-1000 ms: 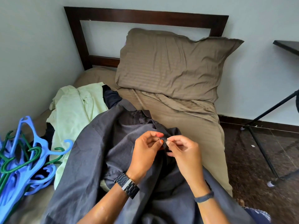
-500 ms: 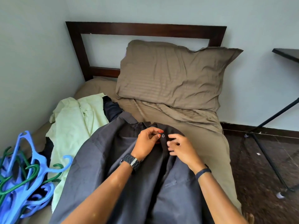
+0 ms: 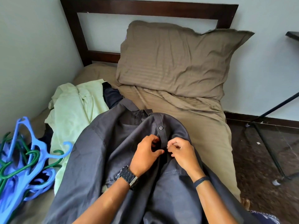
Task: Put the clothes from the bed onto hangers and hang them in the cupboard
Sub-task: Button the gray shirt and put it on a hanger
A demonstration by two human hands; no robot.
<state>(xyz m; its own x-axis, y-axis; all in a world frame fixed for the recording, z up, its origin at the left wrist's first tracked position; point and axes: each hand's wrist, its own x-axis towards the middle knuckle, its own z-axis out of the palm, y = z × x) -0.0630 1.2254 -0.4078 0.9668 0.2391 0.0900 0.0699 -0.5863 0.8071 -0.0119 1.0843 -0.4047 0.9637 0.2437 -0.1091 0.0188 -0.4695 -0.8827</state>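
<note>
A: What's in hand? Quick.

B: Dark grey button-up cotton shirt (image 3: 100, 152), spread over the tan-sheeted bed (image 3: 208, 126), collar toward the brown striped pillow (image 3: 171, 62). Left hand (image 3: 145, 156) has its fingers curled and pinches the placket edge just below the one fastened grey button (image 3: 160, 128). Right hand (image 3: 182, 152) is curled too, nipping the opposite edge. Hands nearly touching.

A: Hangers?

B: Tangle of blue and green plastic hangers (image 3: 24, 160) at the bed's left edge, well apart from both hands. Pale green crumpled shirt (image 3: 76, 110) lies between them and the grey one. Cupboard not in view.

A: Risks?

B: Looks like buttoning, though I can't tell if a hanger is inside. If not, a closed front makes threading one awkward. Fabric could slip from such a light pinch. Later, pulling one hanger may drag the whole tangle, since the hooks interlock.
</note>
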